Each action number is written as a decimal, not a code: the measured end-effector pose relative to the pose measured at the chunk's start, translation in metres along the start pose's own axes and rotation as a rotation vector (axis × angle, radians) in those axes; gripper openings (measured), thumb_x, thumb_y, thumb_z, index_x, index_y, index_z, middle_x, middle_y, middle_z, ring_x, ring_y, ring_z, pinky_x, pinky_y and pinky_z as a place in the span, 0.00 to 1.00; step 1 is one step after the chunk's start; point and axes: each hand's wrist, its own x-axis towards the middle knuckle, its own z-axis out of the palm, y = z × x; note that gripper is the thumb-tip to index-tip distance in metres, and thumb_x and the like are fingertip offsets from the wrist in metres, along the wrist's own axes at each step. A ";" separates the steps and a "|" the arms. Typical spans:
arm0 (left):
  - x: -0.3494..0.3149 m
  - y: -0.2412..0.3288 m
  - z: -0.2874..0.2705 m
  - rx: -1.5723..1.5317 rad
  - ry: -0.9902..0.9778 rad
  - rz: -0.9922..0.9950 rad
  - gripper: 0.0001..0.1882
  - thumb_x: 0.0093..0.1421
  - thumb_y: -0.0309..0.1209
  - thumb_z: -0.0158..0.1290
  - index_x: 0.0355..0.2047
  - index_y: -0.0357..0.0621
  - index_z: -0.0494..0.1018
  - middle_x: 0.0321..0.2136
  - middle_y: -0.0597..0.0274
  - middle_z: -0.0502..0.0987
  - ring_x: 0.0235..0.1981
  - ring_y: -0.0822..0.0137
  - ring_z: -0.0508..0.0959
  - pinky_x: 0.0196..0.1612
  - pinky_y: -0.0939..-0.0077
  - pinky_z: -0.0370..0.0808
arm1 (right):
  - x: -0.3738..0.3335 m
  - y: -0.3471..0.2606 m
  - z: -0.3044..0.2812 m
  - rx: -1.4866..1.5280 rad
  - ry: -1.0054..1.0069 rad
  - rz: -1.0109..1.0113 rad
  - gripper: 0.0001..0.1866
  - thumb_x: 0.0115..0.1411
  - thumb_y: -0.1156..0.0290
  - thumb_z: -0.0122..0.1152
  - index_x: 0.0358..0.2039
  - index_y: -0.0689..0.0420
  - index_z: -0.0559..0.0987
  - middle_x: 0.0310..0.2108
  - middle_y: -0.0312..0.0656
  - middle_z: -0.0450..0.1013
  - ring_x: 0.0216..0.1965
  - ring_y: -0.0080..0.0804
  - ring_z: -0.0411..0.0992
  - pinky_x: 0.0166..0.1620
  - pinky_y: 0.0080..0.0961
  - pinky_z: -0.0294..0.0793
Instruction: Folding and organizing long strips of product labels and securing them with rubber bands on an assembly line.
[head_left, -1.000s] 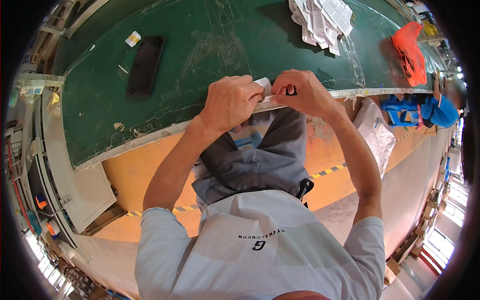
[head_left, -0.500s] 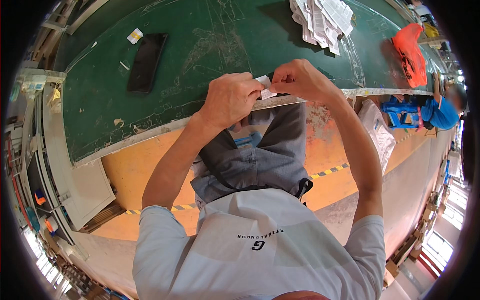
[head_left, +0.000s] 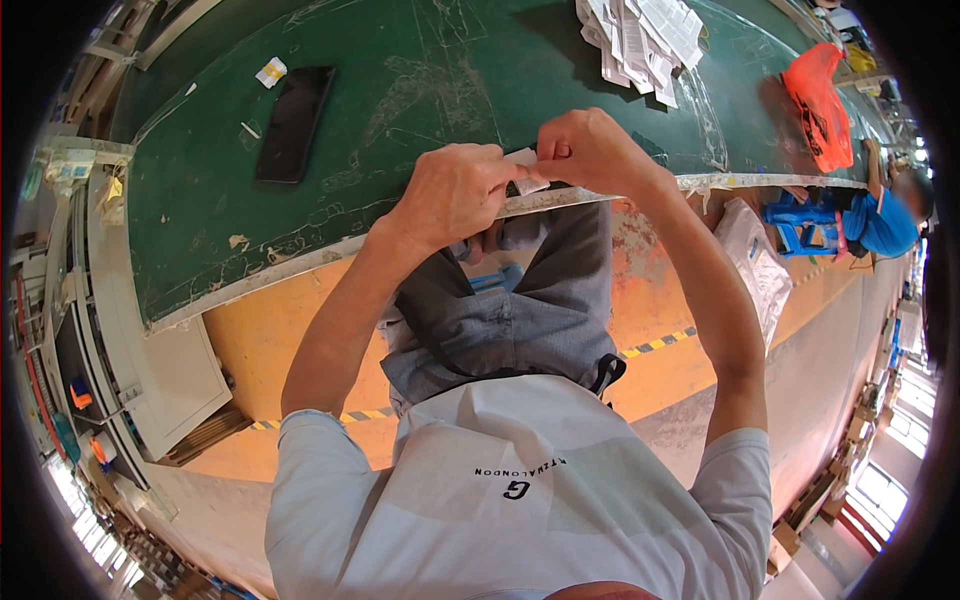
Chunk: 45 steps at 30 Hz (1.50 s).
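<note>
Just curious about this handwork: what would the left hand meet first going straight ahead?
The left hand touches the white paper; beyond that, the right hand probably comes first, though depth is unclear.

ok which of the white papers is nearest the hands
The small white slip between the left hand and right hand; the other papers lie in a loose pile farther back on the green table.

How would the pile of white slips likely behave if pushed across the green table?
The pile of white slips would probably slide apart, as its pieces overlap unevenly. Each looks thin and flat, so likely light and bendy.
</note>
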 end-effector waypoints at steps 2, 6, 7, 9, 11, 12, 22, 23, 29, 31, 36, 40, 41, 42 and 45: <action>-0.002 0.001 -0.002 0.024 -0.006 0.027 0.10 0.53 0.23 0.55 0.35 0.46 0.83 0.23 0.59 0.74 0.26 0.55 0.77 0.30 0.61 0.74 | -0.005 -0.003 0.006 -0.006 0.044 0.009 0.08 0.53 0.70 0.69 0.32 0.60 0.83 0.24 0.44 0.78 0.23 0.37 0.76 0.31 0.31 0.74; -0.002 -0.001 0.001 0.052 0.025 0.057 0.12 0.51 0.23 0.56 0.36 0.48 0.83 0.23 0.60 0.72 0.26 0.56 0.77 0.30 0.61 0.74 | -0.036 -0.014 0.023 -0.136 0.373 -0.200 0.12 0.53 0.71 0.69 0.39 0.58 0.82 0.36 0.43 0.78 0.37 0.39 0.77 0.39 0.34 0.75; -0.001 -0.002 0.003 0.055 0.031 0.081 0.13 0.51 0.23 0.56 0.36 0.48 0.83 0.23 0.60 0.72 0.26 0.56 0.77 0.30 0.61 0.74 | -0.047 -0.018 0.027 -0.249 0.506 -0.319 0.14 0.53 0.71 0.68 0.42 0.57 0.82 0.40 0.42 0.76 0.43 0.40 0.76 0.44 0.35 0.75; -0.002 -0.003 0.003 0.047 0.037 0.074 0.13 0.51 0.23 0.56 0.36 0.48 0.83 0.23 0.61 0.72 0.27 0.56 0.77 0.30 0.62 0.74 | -0.062 -0.027 0.040 -0.290 0.472 -0.332 0.18 0.53 0.70 0.68 0.46 0.56 0.80 0.44 0.41 0.74 0.48 0.41 0.74 0.48 0.37 0.73; 0.000 -0.002 0.001 0.032 0.036 0.078 0.13 0.51 0.22 0.56 0.37 0.48 0.83 0.22 0.61 0.72 0.27 0.56 0.77 0.31 0.62 0.74 | -0.069 -0.030 0.051 -0.333 0.443 -0.332 0.22 0.53 0.70 0.69 0.49 0.56 0.79 0.48 0.41 0.72 0.53 0.41 0.71 0.53 0.39 0.72; 0.001 -0.001 -0.001 0.041 0.039 0.075 0.13 0.51 0.22 0.56 0.37 0.48 0.83 0.23 0.61 0.72 0.27 0.56 0.77 0.30 0.62 0.74 | -0.071 -0.029 0.058 -0.373 0.415 -0.307 0.24 0.52 0.69 0.69 0.51 0.56 0.78 0.51 0.40 0.71 0.55 0.41 0.69 0.55 0.40 0.70; -0.006 0.003 0.010 0.105 0.154 0.009 0.13 0.52 0.22 0.56 0.38 0.46 0.82 0.23 0.58 0.72 0.27 0.54 0.76 0.31 0.60 0.74 | -0.067 -0.006 0.067 -0.372 0.416 -0.395 0.25 0.52 0.73 0.64 0.54 0.53 0.78 0.52 0.39 0.70 0.56 0.40 0.68 0.60 0.44 0.65; -0.007 0.004 0.011 0.130 0.176 0.011 0.13 0.52 0.23 0.56 0.38 0.46 0.82 0.23 0.59 0.72 0.27 0.54 0.76 0.31 0.60 0.74 | -0.067 -0.008 0.064 -0.332 0.425 -0.393 0.25 0.52 0.73 0.65 0.53 0.52 0.78 0.50 0.39 0.71 0.54 0.41 0.69 0.58 0.43 0.67; -0.001 0.001 -0.002 0.095 -0.025 0.122 0.15 0.52 0.24 0.56 0.40 0.48 0.83 0.23 0.61 0.72 0.27 0.57 0.76 0.32 0.63 0.74 | -0.062 -0.010 0.055 -0.192 0.518 -0.285 0.24 0.50 0.72 0.70 0.51 0.51 0.80 0.45 0.39 0.73 0.49 0.42 0.71 0.51 0.39 0.70; -0.002 0.001 -0.004 0.085 -0.030 0.142 0.15 0.52 0.24 0.56 0.40 0.48 0.83 0.23 0.61 0.72 0.27 0.57 0.76 0.32 0.63 0.74 | -0.065 -0.007 0.061 -0.254 0.476 -0.345 0.23 0.50 0.72 0.71 0.48 0.51 0.80 0.44 0.38 0.73 0.47 0.41 0.71 0.50 0.38 0.69; -0.004 -0.002 0.002 0.056 0.051 0.125 0.13 0.52 0.24 0.57 0.38 0.47 0.83 0.22 0.61 0.72 0.27 0.57 0.76 0.32 0.63 0.74 | -0.060 -0.004 0.054 -0.223 0.449 -0.345 0.16 0.49 0.72 0.71 0.41 0.52 0.81 0.41 0.36 0.74 0.44 0.39 0.72 0.48 0.37 0.70; -0.006 -0.002 0.007 0.078 0.121 0.082 0.09 0.53 0.24 0.57 0.35 0.45 0.82 0.23 0.60 0.72 0.26 0.57 0.76 0.31 0.63 0.75 | -0.053 -0.008 0.041 -0.152 0.335 -0.302 0.11 0.50 0.72 0.72 0.36 0.52 0.83 0.38 0.37 0.74 0.42 0.39 0.72 0.47 0.37 0.70; -0.005 -0.001 0.007 0.087 0.127 0.077 0.08 0.53 0.23 0.56 0.34 0.44 0.81 0.23 0.60 0.72 0.26 0.57 0.76 0.31 0.63 0.75 | -0.050 -0.007 0.038 -0.153 0.334 -0.301 0.11 0.50 0.72 0.72 0.36 0.52 0.83 0.38 0.37 0.74 0.42 0.39 0.72 0.47 0.37 0.70; -0.005 -0.001 0.006 0.086 0.128 0.076 0.08 0.53 0.23 0.56 0.34 0.44 0.81 0.23 0.60 0.72 0.26 0.57 0.76 0.31 0.63 0.75 | -0.047 -0.005 0.034 -0.110 0.310 -0.312 0.09 0.52 0.71 0.71 0.36 0.53 0.84 0.37 0.38 0.75 0.40 0.40 0.73 0.45 0.37 0.71; -0.004 0.000 0.005 0.068 0.099 0.061 0.07 0.54 0.23 0.56 0.34 0.43 0.81 0.23 0.59 0.74 0.27 0.56 0.77 0.32 0.62 0.75 | -0.041 -0.003 0.026 0.030 0.255 -0.269 0.07 0.55 0.71 0.68 0.35 0.55 0.85 0.34 0.41 0.76 0.35 0.40 0.75 0.40 0.34 0.73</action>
